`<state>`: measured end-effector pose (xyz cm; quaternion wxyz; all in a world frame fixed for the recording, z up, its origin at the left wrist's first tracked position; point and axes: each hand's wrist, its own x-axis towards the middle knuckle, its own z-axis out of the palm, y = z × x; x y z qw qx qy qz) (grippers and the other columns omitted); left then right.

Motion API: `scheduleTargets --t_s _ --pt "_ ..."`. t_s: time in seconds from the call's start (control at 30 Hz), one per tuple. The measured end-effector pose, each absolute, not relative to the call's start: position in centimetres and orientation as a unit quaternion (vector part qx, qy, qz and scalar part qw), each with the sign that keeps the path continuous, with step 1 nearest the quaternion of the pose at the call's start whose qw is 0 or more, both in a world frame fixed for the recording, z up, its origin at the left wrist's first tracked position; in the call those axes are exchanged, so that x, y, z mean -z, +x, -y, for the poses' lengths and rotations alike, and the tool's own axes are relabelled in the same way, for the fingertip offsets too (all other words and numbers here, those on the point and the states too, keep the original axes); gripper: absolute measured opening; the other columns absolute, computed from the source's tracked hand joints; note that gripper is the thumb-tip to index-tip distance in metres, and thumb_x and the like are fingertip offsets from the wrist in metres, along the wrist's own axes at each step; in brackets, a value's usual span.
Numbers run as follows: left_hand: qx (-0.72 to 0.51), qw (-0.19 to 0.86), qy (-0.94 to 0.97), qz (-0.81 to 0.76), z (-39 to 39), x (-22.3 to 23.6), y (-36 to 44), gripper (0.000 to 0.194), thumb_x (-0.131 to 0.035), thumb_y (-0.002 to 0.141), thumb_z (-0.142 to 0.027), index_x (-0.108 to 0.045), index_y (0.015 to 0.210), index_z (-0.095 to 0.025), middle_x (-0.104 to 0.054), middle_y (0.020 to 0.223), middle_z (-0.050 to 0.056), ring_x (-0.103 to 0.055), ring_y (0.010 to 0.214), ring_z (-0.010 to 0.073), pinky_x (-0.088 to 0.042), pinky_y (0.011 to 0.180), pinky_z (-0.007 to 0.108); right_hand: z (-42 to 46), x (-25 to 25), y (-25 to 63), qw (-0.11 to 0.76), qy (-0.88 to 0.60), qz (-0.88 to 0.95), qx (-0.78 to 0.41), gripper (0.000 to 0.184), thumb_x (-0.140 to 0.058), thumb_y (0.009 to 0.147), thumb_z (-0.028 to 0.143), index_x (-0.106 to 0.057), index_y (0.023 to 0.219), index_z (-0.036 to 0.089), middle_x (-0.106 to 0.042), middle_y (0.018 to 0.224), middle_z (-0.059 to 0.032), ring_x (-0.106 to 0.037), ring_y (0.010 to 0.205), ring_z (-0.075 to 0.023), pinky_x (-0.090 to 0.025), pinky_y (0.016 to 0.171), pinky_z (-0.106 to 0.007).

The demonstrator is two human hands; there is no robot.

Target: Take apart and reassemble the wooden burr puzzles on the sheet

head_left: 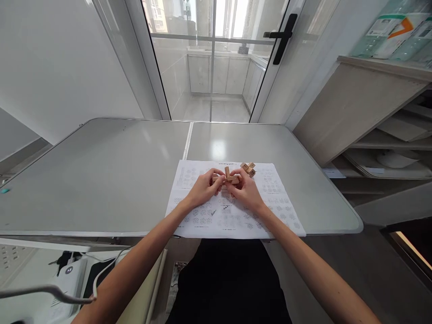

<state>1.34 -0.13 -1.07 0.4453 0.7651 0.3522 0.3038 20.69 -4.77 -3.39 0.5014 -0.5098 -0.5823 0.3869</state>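
Between my two hands, above a printed paper sheet (189,227), is a small cluster of interlocking wooden puzzle pieces (231,178), one piece standing upright from it. My left hand (206,185) pinches the cluster's left side with thumb and fingers. On the right side, my right hand (246,189) grips it the same way. The fingers partly hide how the pieces fit together. Just beyond my right hand, another wooden block puzzle (249,169) of crossed pieces rests near the sheet's far edge. Rows of small line diagrams cover the sheet.
The sheet lies on a grey folding table (101,180) with a centre seam. A glass door with a black handle (283,36) stands behind it. To the right is a wooden shelf (371,99) with bottles on top. A white power strip (69,283) and cables are at lower left.
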Motion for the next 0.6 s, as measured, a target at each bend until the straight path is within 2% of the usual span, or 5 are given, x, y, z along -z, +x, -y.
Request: scheduleTargets --t_s 0.17,0.33,0.47,0.6 --pt "-0.313 0.502 0.736 -0.33 0.05 1.09 1.44 0.034 -0.053 0.107 -0.052 -0.058 0.101 -0.018 -0.072 0.079 0.002 -0.067 0.066 0.0141 -0.051 0.066 0.027 4.81 3.64 20.72 0.499 -0.512 0.599 -0.362 0.032 -0.073 0.092 0.048 -0.053 0.106 0.027 -0.066 0.075 0.0045 -0.061 0.057 -0.0151 -0.051 0.056 -0.029" --pt "-0.337 0.48 0.735 -0.342 0.01 1.13 1.49 0.034 -0.055 0.106 -0.051 -0.058 0.098 -0.019 -0.072 0.076 0.001 -0.067 0.064 0.0141 -0.052 0.064 0.027 4.96 3.38 20.45 0.5 -0.519 0.619 -0.313 0.028 -0.073 0.094 0.045 -0.058 0.108 0.026 -0.069 0.078 0.0022 -0.062 0.059 -0.0149 -0.053 0.057 -0.03" --pt "-0.351 0.475 0.728 -0.348 0.06 1.08 1.53 0.033 -0.057 0.105 -0.051 -0.054 0.096 -0.02 -0.072 0.074 0.0 -0.066 0.06 0.0134 -0.053 0.064 0.028 5.01 3.11 20.32 0.509 -0.514 0.644 -0.249 0.025 -0.068 0.098 0.045 -0.069 0.115 0.026 -0.072 0.103 -0.0058 -0.07 0.071 -0.0174 -0.056 0.055 -0.031" --pt "-0.353 0.471 0.727 -0.353 -0.01 1.2 1.5 0.031 -0.057 0.105 -0.05 -0.053 0.097 -0.021 -0.072 0.073 0.0 -0.065 0.059 0.0132 -0.052 0.065 0.028 5.0 3.07 20.49 0.526 -0.513 0.65 -0.194 0.025 -0.072 0.097 0.044 -0.075 0.116 0.029 -0.065 0.123 -0.0099 -0.072 0.08 -0.02 -0.058 0.054 -0.033"
